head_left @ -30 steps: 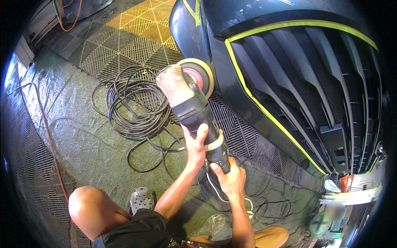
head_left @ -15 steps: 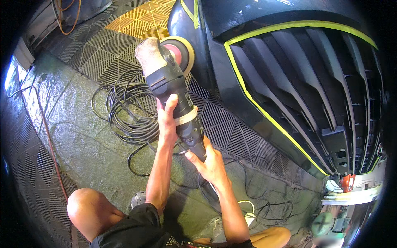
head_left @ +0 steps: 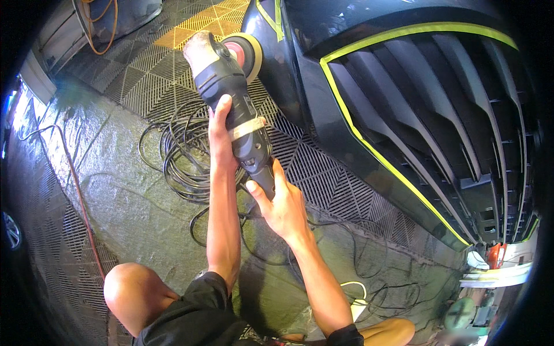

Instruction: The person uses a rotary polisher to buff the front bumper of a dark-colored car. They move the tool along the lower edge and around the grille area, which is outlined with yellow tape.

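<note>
With both hands I hold a black car polisher (head_left: 216,78) whose head is pale and worn. My left hand (head_left: 220,135) is wrapped round the middle of its body, beside a beige band (head_left: 247,128). Lower down, my right hand (head_left: 284,210) grips the rear handle, thumb lying along it. The round pad (head_left: 252,57), yellowish at the rim with a red centre, faces the dark car bumper (head_left: 274,75). Whether pad and paint touch, I cannot tell. Yellow-green masking tape (head_left: 381,164) borders the slatted black grille (head_left: 415,109).
A coiled black cable (head_left: 179,155) lies on the floor left of my arms, with more loops below. A reddish hose (head_left: 78,184) runs along the left. Grey and yellow floor tiles (head_left: 202,26) lie beyond. A white power strip (head_left: 358,308) sits near my right forearm.
The polisher and both my hands have shifted up and slightly left in the picture. The bumper and floor appear a little further right. My grip stays the same.
</note>
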A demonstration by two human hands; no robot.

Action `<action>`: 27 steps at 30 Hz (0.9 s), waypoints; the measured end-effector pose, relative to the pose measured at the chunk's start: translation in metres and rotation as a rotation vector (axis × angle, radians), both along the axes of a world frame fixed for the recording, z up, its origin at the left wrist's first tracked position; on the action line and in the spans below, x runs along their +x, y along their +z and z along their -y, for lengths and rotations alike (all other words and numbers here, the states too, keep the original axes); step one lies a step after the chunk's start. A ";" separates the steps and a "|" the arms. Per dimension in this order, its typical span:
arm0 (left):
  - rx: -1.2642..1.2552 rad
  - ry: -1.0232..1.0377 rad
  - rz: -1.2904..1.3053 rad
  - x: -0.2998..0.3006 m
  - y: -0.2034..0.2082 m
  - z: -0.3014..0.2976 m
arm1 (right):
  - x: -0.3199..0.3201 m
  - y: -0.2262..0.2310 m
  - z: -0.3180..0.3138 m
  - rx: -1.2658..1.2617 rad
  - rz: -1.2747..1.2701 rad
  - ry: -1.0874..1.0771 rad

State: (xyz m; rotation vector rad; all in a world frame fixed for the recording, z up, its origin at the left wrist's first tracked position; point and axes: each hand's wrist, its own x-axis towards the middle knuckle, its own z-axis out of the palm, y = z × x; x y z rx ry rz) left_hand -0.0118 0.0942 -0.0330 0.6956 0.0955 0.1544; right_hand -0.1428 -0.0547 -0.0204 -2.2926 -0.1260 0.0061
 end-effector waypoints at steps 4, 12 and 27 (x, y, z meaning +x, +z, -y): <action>-0.030 -0.049 0.027 0.011 0.006 -0.010 | 0.013 0.009 -0.009 -0.017 0.072 0.020; -0.041 -0.044 0.036 0.030 0.028 -0.023 | 0.031 0.033 -0.021 -0.006 0.051 0.021; 0.087 -0.042 0.103 0.079 0.076 -0.038 | 0.066 0.087 -0.034 0.097 0.088 0.047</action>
